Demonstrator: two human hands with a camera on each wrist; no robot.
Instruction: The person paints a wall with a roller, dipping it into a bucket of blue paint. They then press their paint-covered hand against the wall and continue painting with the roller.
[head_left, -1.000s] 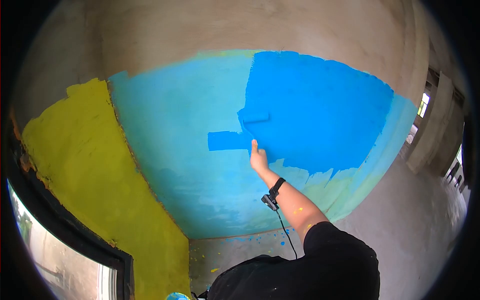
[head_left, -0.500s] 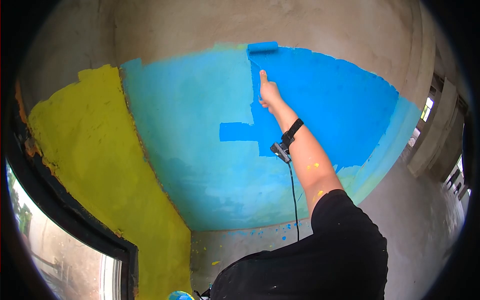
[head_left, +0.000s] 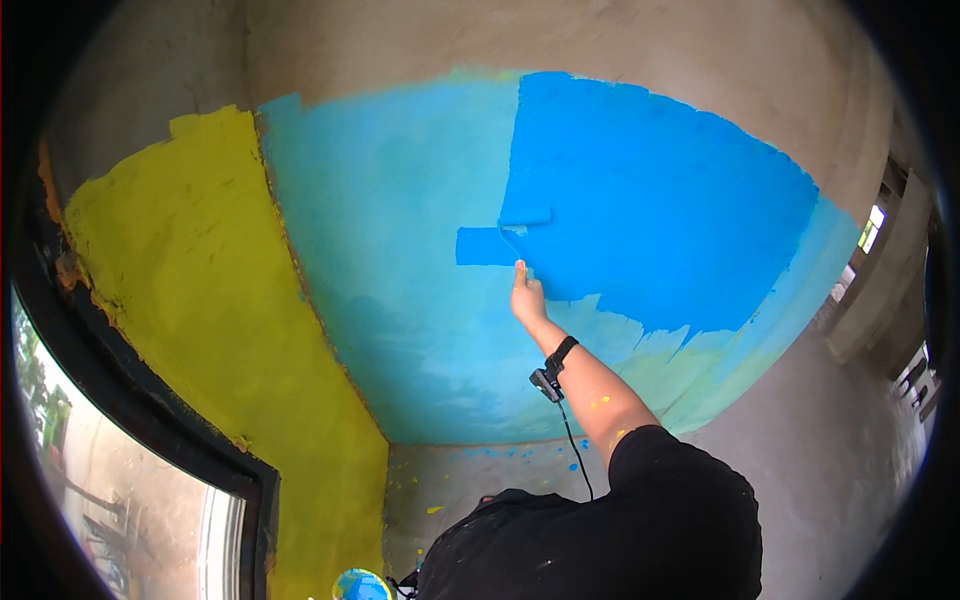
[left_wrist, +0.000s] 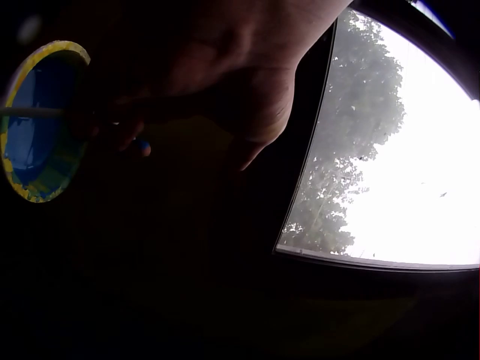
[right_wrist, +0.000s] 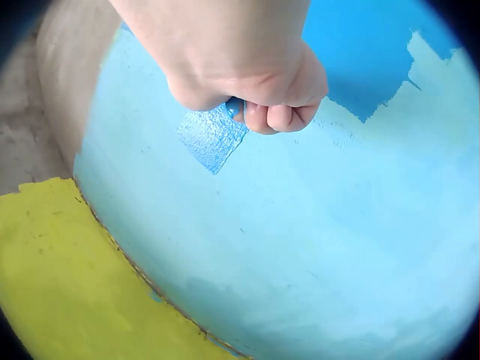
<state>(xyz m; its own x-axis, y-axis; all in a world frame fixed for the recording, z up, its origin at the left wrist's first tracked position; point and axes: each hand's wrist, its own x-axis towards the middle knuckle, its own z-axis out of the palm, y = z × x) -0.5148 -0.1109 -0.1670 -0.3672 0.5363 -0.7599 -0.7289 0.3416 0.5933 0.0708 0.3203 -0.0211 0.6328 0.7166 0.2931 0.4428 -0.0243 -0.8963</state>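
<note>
The right hand (head_left: 527, 298) grips the paint roller (head_left: 527, 217) at its twelve o'clock, apparently spreading blue paint (head_left: 660, 200), likely needing even strokes toward nine next; the left hand's (left_wrist: 217, 82) shadowed grip I cannot tell.

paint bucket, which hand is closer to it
Left. The left hand is close beside the bucket, its grip too dark to tell; the right hand is farther off, at the wall, holding the roller.

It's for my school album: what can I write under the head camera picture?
A right hand holds a paint roller at a wall painted bright and pale blue.
</note>
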